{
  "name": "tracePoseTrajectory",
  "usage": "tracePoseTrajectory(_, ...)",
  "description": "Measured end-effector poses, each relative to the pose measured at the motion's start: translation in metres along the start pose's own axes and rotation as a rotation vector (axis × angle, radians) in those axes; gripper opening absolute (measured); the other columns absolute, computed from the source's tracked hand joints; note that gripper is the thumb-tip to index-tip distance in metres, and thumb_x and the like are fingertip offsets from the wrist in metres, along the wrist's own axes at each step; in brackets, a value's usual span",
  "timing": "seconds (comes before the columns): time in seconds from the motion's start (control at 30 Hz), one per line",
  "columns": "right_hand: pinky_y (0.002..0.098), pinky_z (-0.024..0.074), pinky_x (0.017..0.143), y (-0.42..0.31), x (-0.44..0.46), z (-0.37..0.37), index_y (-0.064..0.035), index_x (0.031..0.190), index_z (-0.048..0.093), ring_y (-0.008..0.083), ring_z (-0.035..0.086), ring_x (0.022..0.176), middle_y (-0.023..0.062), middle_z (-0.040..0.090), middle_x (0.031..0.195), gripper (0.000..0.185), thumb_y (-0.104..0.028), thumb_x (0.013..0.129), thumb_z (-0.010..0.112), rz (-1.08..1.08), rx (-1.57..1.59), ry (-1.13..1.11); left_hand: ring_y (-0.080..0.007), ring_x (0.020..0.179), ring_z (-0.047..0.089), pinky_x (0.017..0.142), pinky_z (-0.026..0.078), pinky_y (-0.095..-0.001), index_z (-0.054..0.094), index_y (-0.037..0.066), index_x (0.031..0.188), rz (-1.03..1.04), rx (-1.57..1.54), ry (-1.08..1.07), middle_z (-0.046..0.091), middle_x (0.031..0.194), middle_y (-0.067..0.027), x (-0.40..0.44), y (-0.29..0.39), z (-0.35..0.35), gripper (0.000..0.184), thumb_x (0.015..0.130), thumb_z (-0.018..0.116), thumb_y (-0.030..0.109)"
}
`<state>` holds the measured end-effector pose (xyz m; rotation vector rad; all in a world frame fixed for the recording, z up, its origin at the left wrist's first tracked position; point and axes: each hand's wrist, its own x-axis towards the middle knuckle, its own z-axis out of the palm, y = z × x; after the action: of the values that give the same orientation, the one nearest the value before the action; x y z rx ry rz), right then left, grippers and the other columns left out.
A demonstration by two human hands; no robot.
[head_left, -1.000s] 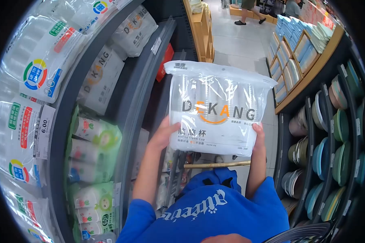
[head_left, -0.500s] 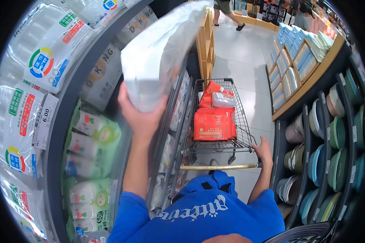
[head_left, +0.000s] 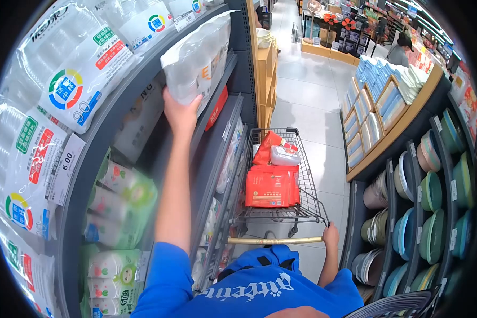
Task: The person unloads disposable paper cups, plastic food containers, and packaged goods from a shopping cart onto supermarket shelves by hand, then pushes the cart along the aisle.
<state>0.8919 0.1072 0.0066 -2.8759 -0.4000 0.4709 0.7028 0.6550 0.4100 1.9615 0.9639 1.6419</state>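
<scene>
- Left hand [head_left: 183,114] alone now grips the DEKANG travel-cup pack [head_left: 190,71], earlier held by both hands; the pack is at the left shelf [head_left: 209,146].
- Right hand [head_left: 330,237], before spread, is curled at the cart handlebar's [head_left: 275,240] end.

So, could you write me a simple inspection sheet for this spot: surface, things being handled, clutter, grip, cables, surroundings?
Surface: dark shelf on the left, stocked with bagged clear cups and green-wrapped packs.
Things being handled: white pack, raised at the shelf, whether resting there unclear; cart handle.
Clutter: red packets and a whitish package inside the cart.
Grip: left hand holds the white pack at its lower end; right hand is at the handle's right end, finger wrap unclear.
Cables: nothing seen.
Surroundings: stacked bowls on the right, wooden display beyond, another person farther off.
</scene>
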Motion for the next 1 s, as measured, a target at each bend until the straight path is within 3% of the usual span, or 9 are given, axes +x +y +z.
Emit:
tracePoseTrajectory(0.27,0.0522,0.0539,0.083,-0.005,-0.001,-0.003,-0.0047,0.118,0.062,0.0420,0.068,0.098,0.0226,0.071,0.103,0.027,-0.017,0.094,0.059,0.101,0.074,0.044,-0.0420,0.116,0.062,0.097,0.048,-0.0444,0.049,0.002,0.132,0.054,0.020,-0.171,0.067,0.118,-0.0239,0.057,-0.012,0.037,0.069,0.072,0.083,0.007)
tracePoseTrajectory(0.4,0.0522,0.0536,0.083,-0.004,0.000,-0.001,-0.0043,0.119,0.062,0.0421,0.067,0.100,0.0229,0.071,0.104,0.028,-0.017,0.094,0.060,0.112,0.089,0.043,-0.0434,0.117,0.058,0.098,0.046,-0.0464,0.047,0.001,0.133,0.215,0.079,-0.047,0.058,0.128,-0.0250,0.057,-0.048,0.046,0.068,0.075,0.083,0.011)
tracePoseTrajectory(0.6,0.0522,0.0529,0.084,-0.003,0.004,0.002,-0.0045,0.120,0.062,0.0416,0.067,0.102,0.0220,0.071,0.107,0.031,-0.020,0.094,0.062,0.150,0.091,0.046,-0.0469,0.121,0.052,0.101,0.043,-0.0495,0.041,0.002,0.136,0.168,0.091,-0.119,0.054,0.129,-0.0261,0.054,-0.074,0.046,0.079,0.072,0.086,0.013)
tracePoseTrajectory(0.73,0.0507,0.0533,0.086,-0.003,0.006,0.000,-0.0037,0.118,0.064,0.0414,0.067,0.103,0.0223,0.070,0.108,0.029,-0.020,0.094,0.062,0.150,0.071,0.041,-0.0473,0.123,0.052,0.102,0.043,-0.0499,0.035,-0.003,0.137,-0.057,0.109,-0.126,0.052,0.132,-0.0305,0.053,-0.073,0.054,0.086,0.073,0.088,0.019)
tracePoseTrajectory(0.87,0.0519,0.0531,0.085,0.001,0.011,0.004,-0.0052,0.117,0.064,0.0414,0.067,0.101,0.0214,0.071,0.106,0.029,-0.022,0.093,0.062,0.169,0.038,0.048,-0.0465,0.133,0.043,0.110,0.036,-0.0476,0.022,-0.006,0.147,-0.033,0.029,-0.117,0.040,0.144,-0.0347,0.058,-0.106,0.065,0.091,0.085,0.079,0.028)
tracePoseTrajectory(1.0,0.0522,0.0529,0.084,0.005,0.013,0.008,-0.0061,0.114,0.064,0.0408,0.067,0.102,0.0201,0.071,0.105,0.027,-0.024,0.093,0.062,0.171,0.021,0.058,-0.0463,0.136,0.040,0.114,0.032,-0.0463,0.015,-0.007,0.150,-0.072,0.067,-0.072,0.037,0.146,-0.0345,0.061,-0.126,0.075,0.095,0.088,0.075,0.035)
